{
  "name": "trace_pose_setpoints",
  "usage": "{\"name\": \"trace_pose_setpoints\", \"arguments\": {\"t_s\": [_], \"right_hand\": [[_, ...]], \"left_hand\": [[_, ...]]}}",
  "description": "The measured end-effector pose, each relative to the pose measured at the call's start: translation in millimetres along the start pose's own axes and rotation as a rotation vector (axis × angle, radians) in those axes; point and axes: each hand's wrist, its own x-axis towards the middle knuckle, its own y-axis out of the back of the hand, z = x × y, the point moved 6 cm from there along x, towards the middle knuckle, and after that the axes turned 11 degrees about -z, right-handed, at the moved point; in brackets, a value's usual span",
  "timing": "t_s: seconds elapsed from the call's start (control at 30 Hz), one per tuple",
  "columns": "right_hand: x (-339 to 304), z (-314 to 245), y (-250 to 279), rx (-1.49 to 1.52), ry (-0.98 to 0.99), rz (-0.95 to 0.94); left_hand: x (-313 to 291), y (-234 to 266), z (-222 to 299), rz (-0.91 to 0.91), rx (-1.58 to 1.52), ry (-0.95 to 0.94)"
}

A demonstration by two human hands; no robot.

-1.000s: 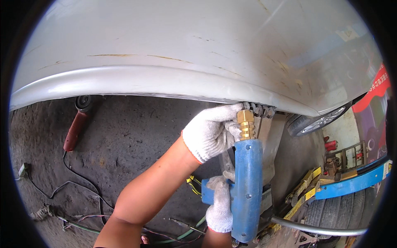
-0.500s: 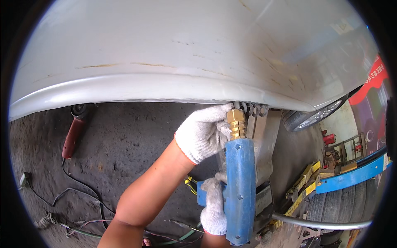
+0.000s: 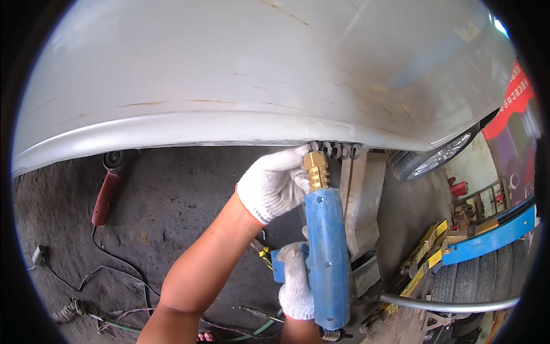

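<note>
In a white knit glove, my left hand (image 3: 274,186) has its fingers closed beside the brass tip (image 3: 316,171) of a blue welding gun (image 3: 326,258). Whatever lies between those fingertips is hidden. My right hand (image 3: 296,282), gloved alike, wraps the gun's side handle (image 3: 279,268) from the left. The gun points up at the lower edge of a silver car sill (image 3: 189,129). A row of small metal washers (image 3: 337,151) hangs from that edge, and the brass tip sits at the row's left end.
A red angle grinder (image 3: 107,198) lies on the dark floor at left, its cord trailing forward. Yellow-handled pliers (image 3: 263,254) lie behind my left forearm. A metal stand (image 3: 364,200) rises under the sill. Right are a car wheel (image 3: 438,157), tires (image 3: 475,281) and a curved metal bar (image 3: 452,305).
The view has shifted slightly, so the sill's washers and the gun appear farther left. The gun tilts a little more. Both hands keep their places on it, its tip still by the leftmost washer.
</note>
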Motion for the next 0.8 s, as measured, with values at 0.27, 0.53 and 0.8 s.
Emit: {"name": "trace_pose_setpoints", "arguments": {"t_s": [0.27,0.53,0.8], "right_hand": [[0,13,-3,0.023,-0.022,-0.008],[5,20,-4,0.064,-0.072,-0.098],[5,21,-10,0.007,0.143,-0.061]], "left_hand": [[1,2,0,0.066,0.007,-0.007],[5,6,-3,-0.016,0.005,-0.006],[-18,10,5,-0.029,-0.006,-0.06]]}}
